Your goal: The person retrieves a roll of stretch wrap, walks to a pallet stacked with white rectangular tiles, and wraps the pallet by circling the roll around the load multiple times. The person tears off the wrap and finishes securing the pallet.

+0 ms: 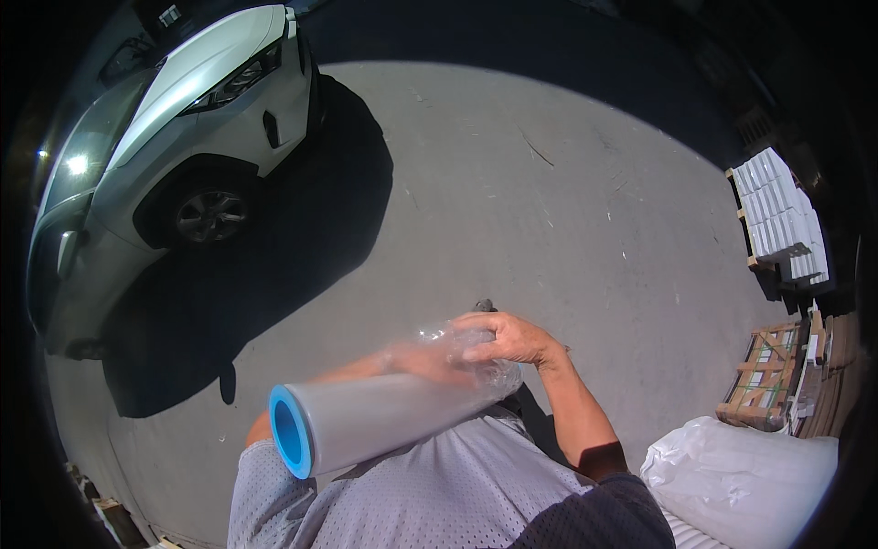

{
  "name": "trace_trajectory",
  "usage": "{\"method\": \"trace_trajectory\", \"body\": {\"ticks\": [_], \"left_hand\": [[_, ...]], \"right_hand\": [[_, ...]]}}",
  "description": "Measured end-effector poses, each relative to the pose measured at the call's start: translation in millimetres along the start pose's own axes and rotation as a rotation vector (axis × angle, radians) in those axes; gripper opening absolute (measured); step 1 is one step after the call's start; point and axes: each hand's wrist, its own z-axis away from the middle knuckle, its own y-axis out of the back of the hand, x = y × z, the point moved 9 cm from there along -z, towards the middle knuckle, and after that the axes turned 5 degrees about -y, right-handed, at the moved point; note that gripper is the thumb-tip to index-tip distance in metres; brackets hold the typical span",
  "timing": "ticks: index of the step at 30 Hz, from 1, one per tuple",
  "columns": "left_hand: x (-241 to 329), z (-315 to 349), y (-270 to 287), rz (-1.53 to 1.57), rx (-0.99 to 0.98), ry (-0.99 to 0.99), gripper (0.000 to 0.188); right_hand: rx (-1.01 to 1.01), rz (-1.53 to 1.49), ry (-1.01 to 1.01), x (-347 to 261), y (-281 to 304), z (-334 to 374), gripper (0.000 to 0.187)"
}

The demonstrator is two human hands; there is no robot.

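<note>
A roll of clear plastic film (pixel 375 416) lies slantwise across the front of my body, its blue ring-shaped end (pixel 292 432) toward the lower left. At the roll's other end, crumpled loose film (pixel 498 373) bunches up. My right hand (pixel 514 339) is closed on this loose film, thumb and fingers curled inward. Behind the roll comes my left forearm; my left hand (pixel 428 363) is blurred and partly covered by the film, close to my right fingers. What its fingers do is hidden.
A light-coloured car (pixel 219 137) stands at the far left, throwing a dark shadow on the grey pavement (pixel 549 229). On the right are a pallet stacked with white packages (pixel 777 215), a wooden crate (pixel 761 375) and a large white plastic-wrapped bundle (pixel 736 476) near me.
</note>
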Motion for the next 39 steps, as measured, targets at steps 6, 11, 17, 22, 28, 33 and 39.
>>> {"method": "trace_trajectory", "body": {"ticks": [6,11,17,22,28,33,39], "left_hand": [[10.6,-98.8,189.2,0.005,0.015,0.025,0.046],[0.1,-120.7,333.1,0.547,0.187,0.008,0.051],[-47.6,-181.1,534.7,0.356,0.276,-0.004,0.056],[-82.5,-200.9,720.3,0.368,0.26,0.171,0.061],[-90.2,-240.8,900.3,0.235,0.06,0.256,0.06],[-107.8,-279.7,1071.7,0.245,0.049,0.133,0.063],[-99.4,-296.3,1311.3,0.415,0.37,0.225,0.074]], "right_hand": [[0.135,-0.581,0.095,-40.1,175.1,-111.6,0.032],[0.274,-0.725,0.077,-84.9,294.5,-226.1,0.024],[0.351,-0.877,-0.003,-109.5,441.9,-378.7,0.019],[0.409,-0.565,0.084,-196.6,552.1,-499.1,0.033],[0.121,-0.149,-0.295,-251.6,643.7,-601.0,0.044],[0.254,-0.128,-0.242,-252.6,763.9,-723.2,0.008],[0.502,-0.698,0.067,-326.5,912.8,-927.8,0.018]]}}
